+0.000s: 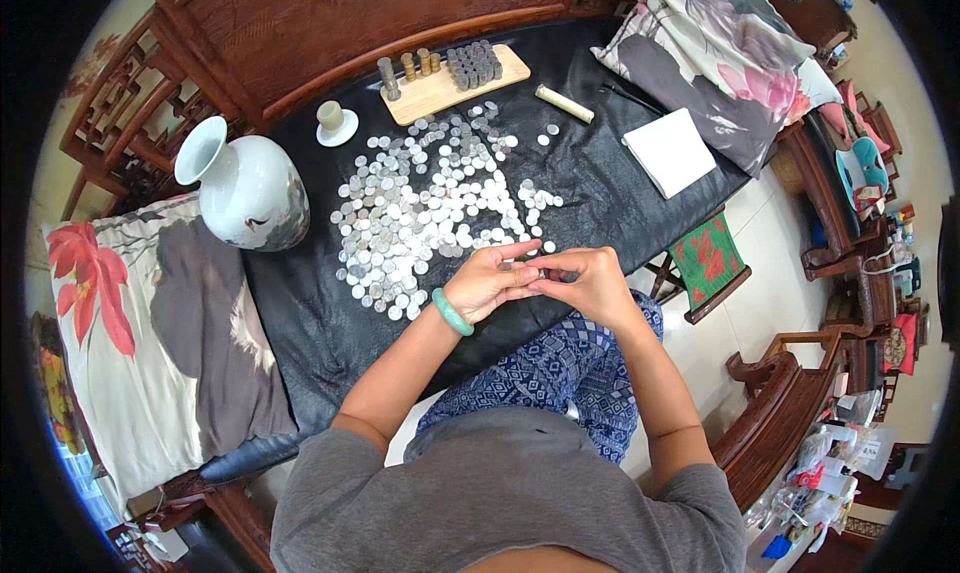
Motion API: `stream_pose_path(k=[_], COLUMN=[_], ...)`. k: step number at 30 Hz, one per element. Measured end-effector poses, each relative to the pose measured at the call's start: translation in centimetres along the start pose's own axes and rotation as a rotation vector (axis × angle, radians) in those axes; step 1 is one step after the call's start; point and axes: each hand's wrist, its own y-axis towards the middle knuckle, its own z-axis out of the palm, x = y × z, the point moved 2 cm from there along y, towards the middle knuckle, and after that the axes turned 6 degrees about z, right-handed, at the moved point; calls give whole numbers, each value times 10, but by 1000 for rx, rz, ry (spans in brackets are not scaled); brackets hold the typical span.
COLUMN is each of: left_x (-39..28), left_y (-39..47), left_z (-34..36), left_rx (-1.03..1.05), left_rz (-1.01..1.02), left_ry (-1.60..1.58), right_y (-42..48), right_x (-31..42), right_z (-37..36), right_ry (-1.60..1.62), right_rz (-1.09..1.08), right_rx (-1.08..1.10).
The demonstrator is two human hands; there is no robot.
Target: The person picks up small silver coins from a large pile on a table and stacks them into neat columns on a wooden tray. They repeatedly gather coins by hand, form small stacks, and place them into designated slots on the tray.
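My left hand (489, 279), with a green bangle (452, 313) at its wrist, meets my right hand (589, 279) above the front edge of the black seat. Between their fingertips is a small bit of silver metal that looks like coins, mostly hidden by the fingers. My right thumb and forefinger pinch at it from the right. Just beyond my hands, many loose silver coins (390, 220) lie spread over the black leather-like cushion (592, 190). Behind them, a wooden board (420, 108) carries coin stacks: a block of silver ones (474, 64) and several brass-coloured ones (424, 61).
A porcelain vase (255, 190) stands left of the coins, near a white saucer (346, 132) holding a pale cup-like piece (330, 114). A cream-coloured roll (564, 103), a black pen-like stick (634, 97) and white paper (670, 153) lie right. Floral pillows (705, 63) flank the seat.
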Motion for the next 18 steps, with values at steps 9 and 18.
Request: stream_pose_path(k=[9, 18], left_x=[-35, -61], left_y=[21, -7], left_z=[-21, -26], left_rx=[-23, -89], left_rz=[125, 102], left_ry=[-201, -373], right_y=[85, 342], right_x=[1, -56], right_z=[-22, -75], right_ry=[-76, -580], right_rz=[43, -219], right_rx=[42, -147])
